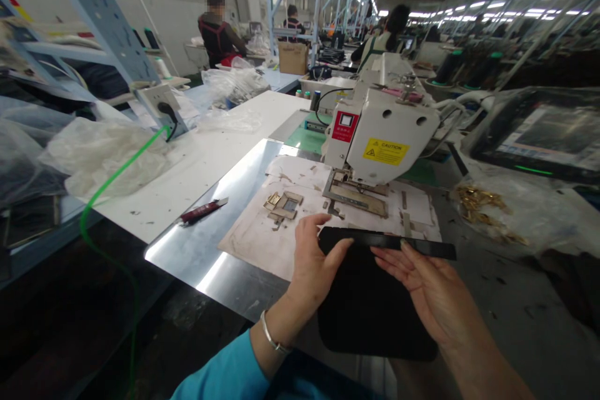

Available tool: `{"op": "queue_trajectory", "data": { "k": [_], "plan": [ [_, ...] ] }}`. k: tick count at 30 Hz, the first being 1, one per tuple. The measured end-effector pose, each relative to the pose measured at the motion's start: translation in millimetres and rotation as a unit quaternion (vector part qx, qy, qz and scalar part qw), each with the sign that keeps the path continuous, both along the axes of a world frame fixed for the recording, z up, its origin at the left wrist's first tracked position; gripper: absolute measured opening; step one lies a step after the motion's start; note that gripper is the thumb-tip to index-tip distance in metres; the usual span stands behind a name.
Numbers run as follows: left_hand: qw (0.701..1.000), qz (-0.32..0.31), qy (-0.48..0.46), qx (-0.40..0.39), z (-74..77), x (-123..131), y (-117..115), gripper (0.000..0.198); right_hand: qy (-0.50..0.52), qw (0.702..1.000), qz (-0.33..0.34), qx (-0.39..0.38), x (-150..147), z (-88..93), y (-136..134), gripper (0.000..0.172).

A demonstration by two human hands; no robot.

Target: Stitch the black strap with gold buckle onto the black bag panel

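Forearms angle inward; left hand and right hand grip a black panel near its upper edge.

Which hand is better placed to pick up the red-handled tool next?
Likely the left hand: it is nearer the red-handled tool, while the right hand is farther away. Both hold the black piece, so one must let go.
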State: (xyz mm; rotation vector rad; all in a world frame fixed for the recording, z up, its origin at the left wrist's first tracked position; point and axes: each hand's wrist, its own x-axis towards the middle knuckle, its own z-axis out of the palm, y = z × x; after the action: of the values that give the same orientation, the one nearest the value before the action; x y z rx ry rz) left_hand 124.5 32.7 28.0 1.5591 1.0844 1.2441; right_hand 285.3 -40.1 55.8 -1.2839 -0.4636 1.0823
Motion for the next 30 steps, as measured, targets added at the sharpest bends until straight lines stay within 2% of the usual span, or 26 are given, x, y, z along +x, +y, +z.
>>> {"op": "queue_trajectory", "data": {
  "k": [2,4,13,16,19,21,24,30],
  "plan": [
    [0.988,-0.077,0.079,0.105,7.1,-2,-1,0.019,0.001,1.0,0.012,0.001,-1,0.9,0,0.03],
    [0.975,-0.141,0.107,0.137,12.7,0,-3,0.013,0.007,1.0,0.02,0.003,-2,1.1,-1,0.03],
    [0.953,-0.159,0.184,0.18,16.7,9,-1,0.014,0.019,0.999,0.041,0.014,-6,4.8,-7,0.024],
    [0.935,-0.205,0.212,0.197,23.7,5,-6,0.012,0.017,0.999,0.043,0.018,-5,5.0,-8,0.021],
    [0.924,-0.26,0.176,0.22,26.2,3,-14,0.01,0.025,0.998,0.047,0.027,-3,4.9,-7,0.023],
    [0.937,-0.248,0.128,0.212,23.5,5,-17,0.009,0.031,0.998,0.046,0.029,-2,4.9,-8,0.025],
    [0.959,-0.19,0.087,0.193,17.9,11,-17,0.007,0.042,0.998,0.033,0.032,-2,5.9,-9,0.023],
    [0.95,-0.176,0.123,0.227,18.8,25,-9,0.008,0.042,0.998,0.042,0.024,-6,7.1,-12,0.027]
  ]
}}
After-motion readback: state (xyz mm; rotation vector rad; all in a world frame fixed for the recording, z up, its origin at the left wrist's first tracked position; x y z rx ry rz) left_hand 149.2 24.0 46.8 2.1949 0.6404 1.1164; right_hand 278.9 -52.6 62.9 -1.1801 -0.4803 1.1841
